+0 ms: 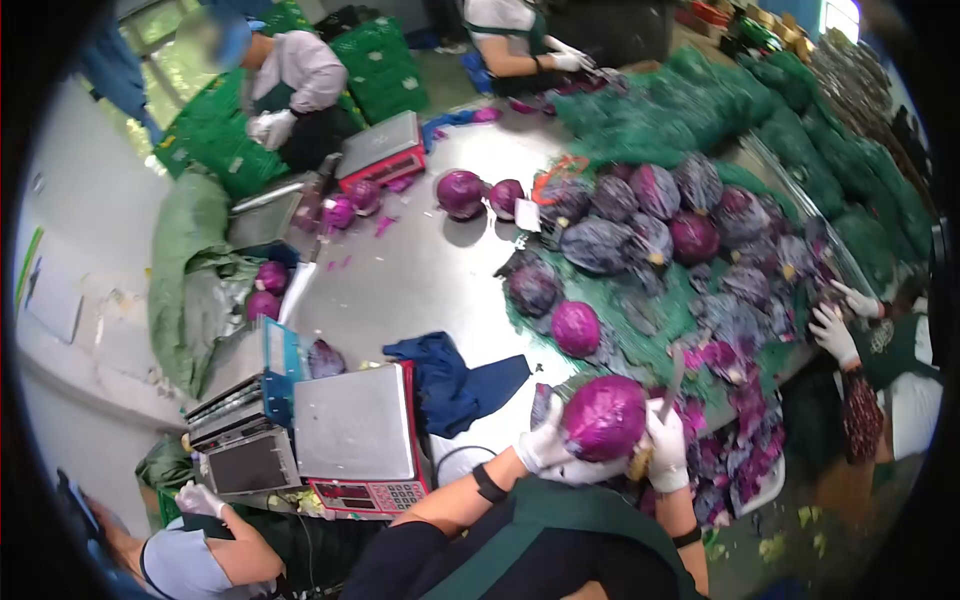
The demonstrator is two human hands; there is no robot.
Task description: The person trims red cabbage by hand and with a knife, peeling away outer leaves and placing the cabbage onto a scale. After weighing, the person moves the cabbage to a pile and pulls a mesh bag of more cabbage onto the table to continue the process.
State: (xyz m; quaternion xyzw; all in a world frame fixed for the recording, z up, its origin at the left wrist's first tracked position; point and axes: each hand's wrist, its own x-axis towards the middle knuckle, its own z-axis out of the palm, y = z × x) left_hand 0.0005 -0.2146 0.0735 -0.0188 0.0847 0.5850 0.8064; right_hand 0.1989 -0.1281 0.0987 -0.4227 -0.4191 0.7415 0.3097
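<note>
A peeled red cabbage [603,418] is held up in front of my body at the table's near edge. My left hand [543,446], in a white glove, grips it from its left side. On its right side is my right hand [668,448], also gloved and closed around a knife [677,372] whose blade points up and away from me. Just beyond lies another bright purple cabbage [576,328], beside a darker cabbage [533,286] with its outer leaves on. Purple trimmed leaves [745,400] are piled to the right of my right hand.
Unpeeled cabbages [655,215] heap on a green net [640,310]. A red scale [355,420] and blue cloth [455,385] lie left on the metal table [375,290]. Co-workers stand around, one with gloved hands [838,325] at right. A leaf-filled tray [768,492] is at near right.
</note>
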